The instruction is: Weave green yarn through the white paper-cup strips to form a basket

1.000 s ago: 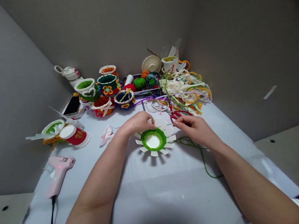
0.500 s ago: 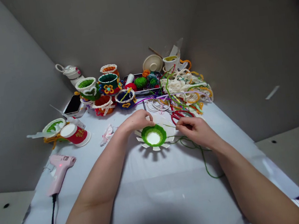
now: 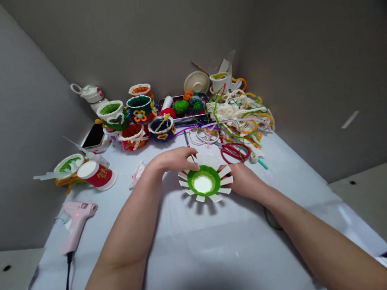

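Left hand pinches the slit paper cup; right hand reaches behind it, grip hidden. Weaving seems in hand, next needing steady strips.

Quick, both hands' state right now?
Left hand: closed, holding the green-and-white cup at its far edge.
Right hand: partly hidden behind the cup; open or closed cannot be told.

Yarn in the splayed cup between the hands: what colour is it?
Green yarn: darker outer band, lighter yellow-green inner band; best in the head view.
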`<control>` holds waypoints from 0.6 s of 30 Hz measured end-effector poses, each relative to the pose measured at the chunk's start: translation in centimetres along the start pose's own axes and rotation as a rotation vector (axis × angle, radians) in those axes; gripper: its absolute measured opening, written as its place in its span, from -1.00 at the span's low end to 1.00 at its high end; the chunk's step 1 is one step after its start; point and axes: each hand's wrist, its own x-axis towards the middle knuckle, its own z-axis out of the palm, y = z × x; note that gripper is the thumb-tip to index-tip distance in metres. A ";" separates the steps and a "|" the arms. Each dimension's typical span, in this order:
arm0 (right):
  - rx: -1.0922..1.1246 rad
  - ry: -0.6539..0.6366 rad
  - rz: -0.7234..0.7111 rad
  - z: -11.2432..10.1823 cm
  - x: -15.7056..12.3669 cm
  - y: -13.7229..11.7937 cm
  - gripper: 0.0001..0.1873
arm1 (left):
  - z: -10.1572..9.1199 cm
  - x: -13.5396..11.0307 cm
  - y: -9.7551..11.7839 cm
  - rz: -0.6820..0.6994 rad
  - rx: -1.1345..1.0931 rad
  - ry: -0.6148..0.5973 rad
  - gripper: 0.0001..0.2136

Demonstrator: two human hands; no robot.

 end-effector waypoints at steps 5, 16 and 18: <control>0.018 0.003 -0.009 -0.1 -0.1 -0.5 -0.88 | 0.0 0.0 0.8 0.153 -0.147 0.049 -0.44; -0.012 0.013 -0.042 0.2 -0.1 -0.6 -0.83 | 1.6 0.9 1.3 0.162 -0.007 0.027 -0.78; -0.013 0.011 -0.043 0.3 -0.1 -0.7 -0.81 | 1.7 1.0 1.0 0.141 0.001 0.008 -0.78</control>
